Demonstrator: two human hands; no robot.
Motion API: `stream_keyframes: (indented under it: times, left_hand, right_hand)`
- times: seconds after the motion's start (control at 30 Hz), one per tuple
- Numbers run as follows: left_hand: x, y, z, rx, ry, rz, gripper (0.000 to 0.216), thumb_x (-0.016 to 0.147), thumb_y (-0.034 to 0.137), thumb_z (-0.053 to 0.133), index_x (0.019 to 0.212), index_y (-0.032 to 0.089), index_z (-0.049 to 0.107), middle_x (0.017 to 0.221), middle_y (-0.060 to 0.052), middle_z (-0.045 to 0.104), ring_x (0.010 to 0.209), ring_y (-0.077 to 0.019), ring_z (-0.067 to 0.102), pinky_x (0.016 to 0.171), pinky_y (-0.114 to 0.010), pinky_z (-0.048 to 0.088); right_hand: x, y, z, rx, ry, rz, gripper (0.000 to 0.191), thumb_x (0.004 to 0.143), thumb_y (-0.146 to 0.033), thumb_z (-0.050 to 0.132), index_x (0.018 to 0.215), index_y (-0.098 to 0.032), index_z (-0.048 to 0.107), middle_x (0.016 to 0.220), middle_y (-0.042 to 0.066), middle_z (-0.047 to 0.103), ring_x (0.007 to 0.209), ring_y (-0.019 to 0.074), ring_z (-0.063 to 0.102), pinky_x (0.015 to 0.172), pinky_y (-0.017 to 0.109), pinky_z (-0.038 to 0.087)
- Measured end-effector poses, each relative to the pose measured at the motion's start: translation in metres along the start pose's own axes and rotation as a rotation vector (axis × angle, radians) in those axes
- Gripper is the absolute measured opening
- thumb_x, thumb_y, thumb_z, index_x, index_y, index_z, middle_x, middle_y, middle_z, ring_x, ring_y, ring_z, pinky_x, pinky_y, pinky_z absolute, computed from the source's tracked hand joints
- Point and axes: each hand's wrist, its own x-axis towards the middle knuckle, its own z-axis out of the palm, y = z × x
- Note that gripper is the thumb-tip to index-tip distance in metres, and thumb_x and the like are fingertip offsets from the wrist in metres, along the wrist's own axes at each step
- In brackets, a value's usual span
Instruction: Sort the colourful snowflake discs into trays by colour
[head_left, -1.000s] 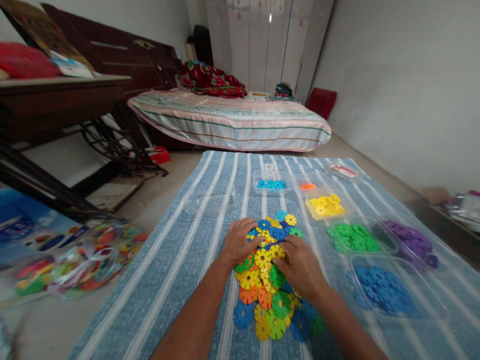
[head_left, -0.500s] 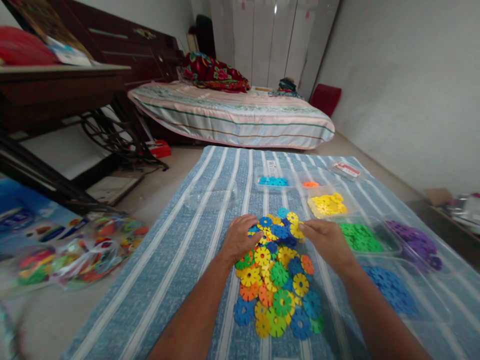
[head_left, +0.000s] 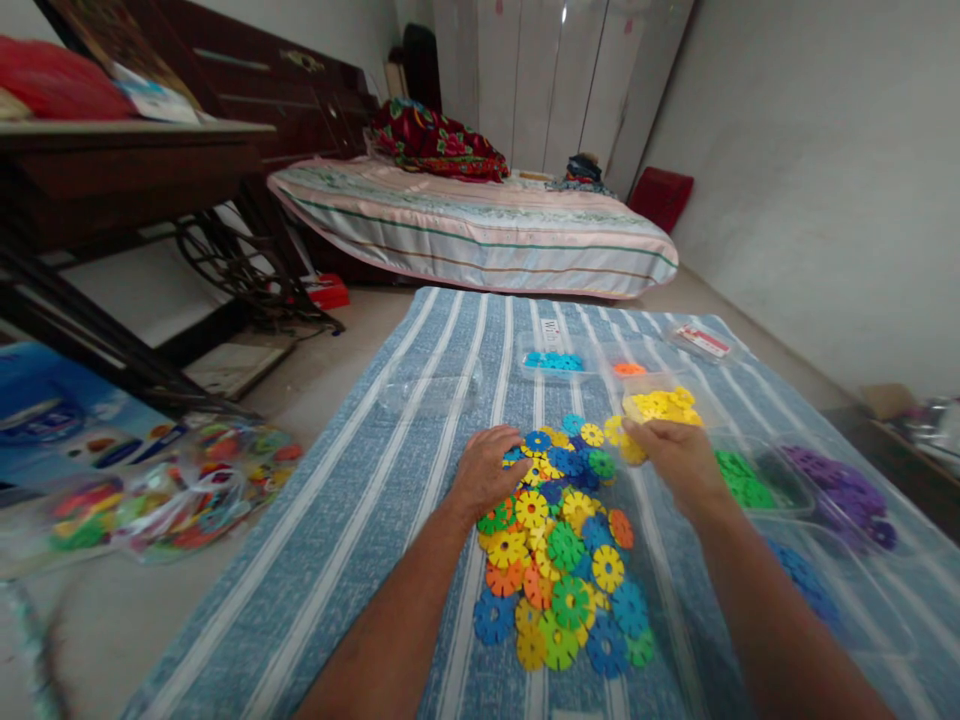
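Note:
A heap of notched plastic flower discs (head_left: pixel 566 548) in yellow, blue, green and orange lies on the striped cloth. My left hand (head_left: pixel 489 468) rests at the heap's far left edge, its thumb and fingers apart around a blue disc that lies there. Between the thumb and fingers of my right hand (head_left: pixel 679 455) are yellow discs (head_left: pixel 628 450), seemingly two, held to the right of the heap. Just beyond that hand stands a clear tub of yellow discs (head_left: pixel 666 405). The fingertips of my right hand are partly hidden.
Clear tubs hold light-blue discs (head_left: pixel 553 361), orange discs (head_left: pixel 629 369), green discs (head_left: pixel 742 480), purple discs (head_left: pixel 840 492) and blue discs (head_left: pixel 802 582). A transparent container (head_left: pixel 431 390) stands at the left. Bags of coloured pieces (head_left: pixel 184 505) lie on the floor, left of the table.
My right hand has moved right, off the heap, carrying the yellow discs toward the yellow tub. A green disc now shows where it was. My left hand stays at the heap.

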Motion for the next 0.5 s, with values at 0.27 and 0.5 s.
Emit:
stream_keyframes:
  times: [0.27, 0.5]
  left_hand:
    - [0.001, -0.002, 0.002, -0.007, 0.0, -0.002, 0.023, 0.075, 0.03, 0.06, 0.096, 0.02, 0.067, 0.114, -0.007, 0.065, 0.113, -0.0234, 0.055, 0.103, -0.045, 0.038]
    - [0.001, -0.002, 0.001, -0.02, -0.006, -0.012, 0.024, 0.075, 0.03, 0.06, 0.097, 0.021, 0.066, 0.114, -0.007, 0.065, 0.113, -0.0226, 0.055, 0.102, -0.045, 0.039]
  right_hand:
    - [0.026, -0.003, -0.027, -0.755, 0.283, -0.158, 0.039, 0.083, -0.045, 0.044, 0.074, -0.019, 0.071, 0.069, 0.009, 0.066, 0.062, 0.0204, 0.057, 0.055, 0.029, 0.033]
    - [-0.055, 0.006, 0.033, -0.626, -0.311, -0.417, 0.02, 0.083, -0.029, 0.05, 0.086, -0.021, 0.068, 0.093, 0.006, 0.066, 0.09, 0.0193, 0.058, 0.081, 0.029, 0.042]
